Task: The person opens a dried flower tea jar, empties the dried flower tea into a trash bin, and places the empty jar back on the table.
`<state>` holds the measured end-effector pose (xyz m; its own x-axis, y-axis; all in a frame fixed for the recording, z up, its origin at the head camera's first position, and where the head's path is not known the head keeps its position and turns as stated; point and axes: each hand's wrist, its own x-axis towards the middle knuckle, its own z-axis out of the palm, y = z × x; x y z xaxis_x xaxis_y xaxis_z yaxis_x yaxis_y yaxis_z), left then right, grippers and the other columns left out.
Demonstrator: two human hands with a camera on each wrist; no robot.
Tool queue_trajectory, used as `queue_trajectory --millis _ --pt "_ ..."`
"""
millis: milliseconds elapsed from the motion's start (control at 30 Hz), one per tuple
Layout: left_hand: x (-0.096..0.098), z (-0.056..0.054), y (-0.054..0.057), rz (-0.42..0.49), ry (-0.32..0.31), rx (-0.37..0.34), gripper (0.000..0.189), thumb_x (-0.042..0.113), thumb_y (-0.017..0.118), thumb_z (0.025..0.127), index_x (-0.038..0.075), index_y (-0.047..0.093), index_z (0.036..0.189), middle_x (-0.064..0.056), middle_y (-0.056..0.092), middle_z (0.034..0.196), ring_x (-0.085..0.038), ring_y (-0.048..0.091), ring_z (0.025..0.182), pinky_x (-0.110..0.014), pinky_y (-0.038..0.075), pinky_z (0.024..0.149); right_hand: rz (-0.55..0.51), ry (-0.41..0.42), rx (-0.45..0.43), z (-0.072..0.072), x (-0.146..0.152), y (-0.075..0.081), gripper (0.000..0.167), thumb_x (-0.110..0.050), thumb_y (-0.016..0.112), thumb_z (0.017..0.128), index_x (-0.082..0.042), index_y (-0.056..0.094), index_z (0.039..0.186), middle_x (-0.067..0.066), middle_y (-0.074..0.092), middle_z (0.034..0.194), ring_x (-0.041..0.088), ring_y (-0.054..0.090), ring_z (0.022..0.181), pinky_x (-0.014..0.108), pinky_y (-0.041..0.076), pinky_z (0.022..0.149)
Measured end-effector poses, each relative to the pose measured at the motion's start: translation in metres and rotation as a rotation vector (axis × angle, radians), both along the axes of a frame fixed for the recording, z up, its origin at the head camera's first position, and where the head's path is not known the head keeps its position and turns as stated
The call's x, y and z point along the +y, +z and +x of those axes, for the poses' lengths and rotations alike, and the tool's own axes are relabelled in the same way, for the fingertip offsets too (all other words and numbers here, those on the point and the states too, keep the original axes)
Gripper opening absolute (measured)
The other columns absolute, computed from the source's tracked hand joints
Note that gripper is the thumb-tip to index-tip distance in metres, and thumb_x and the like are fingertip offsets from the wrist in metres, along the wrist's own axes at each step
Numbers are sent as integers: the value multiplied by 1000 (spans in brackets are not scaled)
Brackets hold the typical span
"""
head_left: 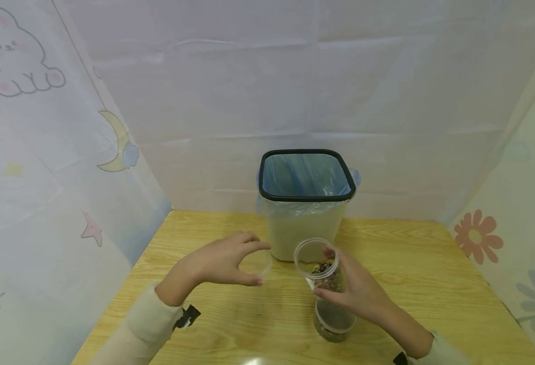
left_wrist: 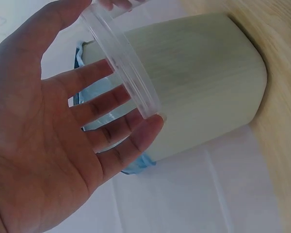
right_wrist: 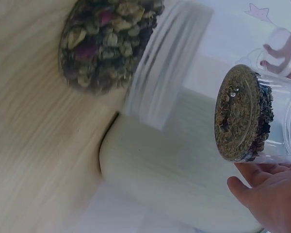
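- left hand (head_left: 222, 261): grip spread wide, pinching a clear lid (left_wrist: 121, 60) by its rim
- right hand (head_left: 363, 286): grip curled round an open jar (head_left: 329, 279), dried bits partway up, above the counter (head_left: 231, 329)
- lidded jar (head_left: 333, 324) of dried flowers sits below

My sleeves (head_left: 151, 317) are cream; my dried herbs (right_wrist: 237, 116), mottled brown; bin rim (head_left: 306, 198), black; bin liner (head_left: 295, 175), translucent blue; tabletop (head_left: 409, 274), yellow wood-grain.

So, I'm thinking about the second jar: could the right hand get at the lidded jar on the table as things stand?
Probably not: the right hand grips the open jar, so it would likely need freeing first. The lidded jar does stand close by, though.
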<state>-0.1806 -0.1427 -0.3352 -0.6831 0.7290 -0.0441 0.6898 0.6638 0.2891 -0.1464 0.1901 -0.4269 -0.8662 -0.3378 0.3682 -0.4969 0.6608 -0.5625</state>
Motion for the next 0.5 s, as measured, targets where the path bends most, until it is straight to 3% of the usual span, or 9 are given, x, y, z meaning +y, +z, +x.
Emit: queue_trajectory --millis 267,500 --pt "-7 3 -13 6 26 -47 70 58 69 91 24 50 150 -2 52 140 -20 52 127 -43 49 102 35 -25 -6 -2 13 11 99 -53 84 79 -11 37 154 11 55 144 38 53 132 64 46 100" --pt "-14 4 -32 -1 63 -109 70 56 69 91 24 50 150 -3 51 143 -21 52 129 -44 49 102 63 -46 33 -4 24 17 98 -48 86 79 -14 35 155 11 54 143 39 55 128 64 48 97"
